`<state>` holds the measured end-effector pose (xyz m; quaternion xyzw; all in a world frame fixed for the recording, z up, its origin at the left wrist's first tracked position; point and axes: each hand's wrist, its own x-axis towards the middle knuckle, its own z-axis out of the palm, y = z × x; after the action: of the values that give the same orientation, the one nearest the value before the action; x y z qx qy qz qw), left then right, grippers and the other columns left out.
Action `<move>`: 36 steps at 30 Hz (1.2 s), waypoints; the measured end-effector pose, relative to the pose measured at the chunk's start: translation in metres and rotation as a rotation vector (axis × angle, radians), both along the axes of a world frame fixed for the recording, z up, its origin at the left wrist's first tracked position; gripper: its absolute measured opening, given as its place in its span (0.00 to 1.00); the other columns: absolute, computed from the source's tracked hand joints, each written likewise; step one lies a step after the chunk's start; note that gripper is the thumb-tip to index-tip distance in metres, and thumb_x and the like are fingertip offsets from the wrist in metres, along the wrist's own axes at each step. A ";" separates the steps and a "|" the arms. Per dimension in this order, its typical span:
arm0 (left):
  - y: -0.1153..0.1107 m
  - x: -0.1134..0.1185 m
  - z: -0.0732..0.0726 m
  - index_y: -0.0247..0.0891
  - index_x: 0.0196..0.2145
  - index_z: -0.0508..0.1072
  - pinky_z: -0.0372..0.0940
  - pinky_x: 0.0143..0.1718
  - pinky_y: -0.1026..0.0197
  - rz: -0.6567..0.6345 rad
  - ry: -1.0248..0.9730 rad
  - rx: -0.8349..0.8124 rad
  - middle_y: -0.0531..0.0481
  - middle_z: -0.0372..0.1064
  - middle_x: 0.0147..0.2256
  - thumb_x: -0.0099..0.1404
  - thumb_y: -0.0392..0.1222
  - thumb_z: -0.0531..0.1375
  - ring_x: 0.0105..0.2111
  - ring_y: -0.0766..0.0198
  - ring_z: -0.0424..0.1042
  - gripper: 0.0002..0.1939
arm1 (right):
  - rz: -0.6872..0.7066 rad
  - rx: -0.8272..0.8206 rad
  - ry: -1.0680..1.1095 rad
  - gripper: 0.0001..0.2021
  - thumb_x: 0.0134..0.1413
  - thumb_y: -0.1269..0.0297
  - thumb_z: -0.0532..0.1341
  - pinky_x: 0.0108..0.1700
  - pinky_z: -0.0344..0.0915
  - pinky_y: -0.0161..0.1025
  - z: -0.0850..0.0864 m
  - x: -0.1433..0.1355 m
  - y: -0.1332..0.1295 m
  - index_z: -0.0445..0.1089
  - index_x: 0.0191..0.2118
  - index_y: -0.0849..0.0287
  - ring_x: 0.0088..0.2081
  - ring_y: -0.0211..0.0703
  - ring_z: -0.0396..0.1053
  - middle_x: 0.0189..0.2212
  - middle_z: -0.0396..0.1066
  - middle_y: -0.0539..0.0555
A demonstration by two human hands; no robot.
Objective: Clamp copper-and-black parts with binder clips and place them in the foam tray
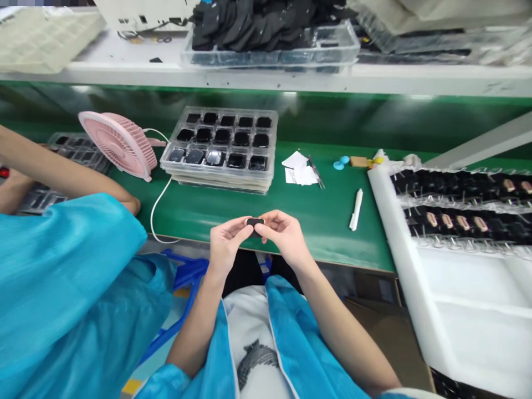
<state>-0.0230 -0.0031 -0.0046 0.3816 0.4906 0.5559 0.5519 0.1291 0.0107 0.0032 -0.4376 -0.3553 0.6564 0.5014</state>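
Both of my hands meet at the front edge of the green bench, gripping one small black rounded piece [255, 221] between them. My left hand [226, 244] pinches its left end with thumb and forefinger. On the right end, my right hand [286, 235] presses with its thumb, fingers curled behind. The piece looks like a small device casing, but its exact kind cannot be made out. Beyond my hands stands a stack of clear plastic trays [220, 180], the top one filled with black square pieces [222, 136] in its compartments.
A pink fan [118, 141] stands left of the trays, near a co-worker's arm [62, 166]. Tweezers [316, 172], white paper scraps [299, 169] and a white pen [356, 210] lie to the right. A white foam box [409, 271] holds rows of clipped black parts. A shelf [249, 75] overhangs the back.
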 end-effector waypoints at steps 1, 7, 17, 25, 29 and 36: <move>0.000 0.000 0.000 0.38 0.38 0.85 0.77 0.40 0.54 -0.005 -0.003 0.004 0.44 0.82 0.37 0.54 0.45 0.75 0.35 0.53 0.81 0.15 | 0.001 0.007 -0.002 0.22 0.35 0.54 0.80 0.25 0.67 0.33 0.000 0.000 0.000 0.73 0.31 0.60 0.24 0.35 0.66 0.26 0.72 0.49; 0.005 0.002 0.003 0.38 0.37 0.85 0.77 0.39 0.56 -0.025 0.006 -0.042 0.45 0.82 0.35 0.51 0.46 0.76 0.34 0.54 0.81 0.16 | 0.059 0.000 0.000 0.21 0.40 0.51 0.78 0.23 0.66 0.33 -0.001 0.008 0.004 0.72 0.32 0.60 0.21 0.34 0.66 0.25 0.70 0.48; 0.013 0.005 0.004 0.36 0.37 0.84 0.76 0.42 0.54 -0.059 -0.005 -0.097 0.42 0.82 0.37 0.48 0.49 0.77 0.36 0.52 0.81 0.20 | 0.098 0.011 -0.200 0.21 0.45 0.49 0.75 0.17 0.55 0.30 -0.003 0.013 0.011 0.74 0.35 0.61 0.18 0.33 0.61 0.20 0.69 0.49; 0.008 0.030 -0.007 0.38 0.40 0.84 0.74 0.41 0.59 0.129 -0.013 0.020 0.44 0.82 0.40 0.52 0.44 0.75 0.39 0.57 0.80 0.17 | -0.184 0.045 0.075 0.18 0.47 0.53 0.74 0.24 0.67 0.33 -0.011 -0.012 0.000 0.71 0.36 0.60 0.22 0.33 0.66 0.28 0.71 0.49; 0.012 0.024 -0.004 0.38 0.38 0.84 0.74 0.37 0.59 0.090 0.011 0.007 0.44 0.82 0.37 0.52 0.45 0.75 0.35 0.57 0.79 0.16 | -0.109 0.005 0.110 0.18 0.48 0.53 0.74 0.22 0.65 0.32 -0.010 -0.005 0.001 0.71 0.36 0.60 0.22 0.34 0.68 0.28 0.71 0.49; 0.021 0.009 0.010 0.37 0.36 0.85 0.76 0.37 0.58 -0.058 0.038 -0.011 0.44 0.82 0.34 0.49 0.45 0.76 0.31 0.58 0.79 0.17 | -0.049 0.013 -0.019 0.21 0.42 0.52 0.77 0.18 0.55 0.30 -0.006 0.007 0.004 0.73 0.35 0.61 0.19 0.33 0.62 0.23 0.72 0.50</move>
<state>-0.0138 0.0174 0.0051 0.4030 0.4928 0.5297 0.5605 0.1356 0.0147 -0.0029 -0.4490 -0.3535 0.6374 0.5168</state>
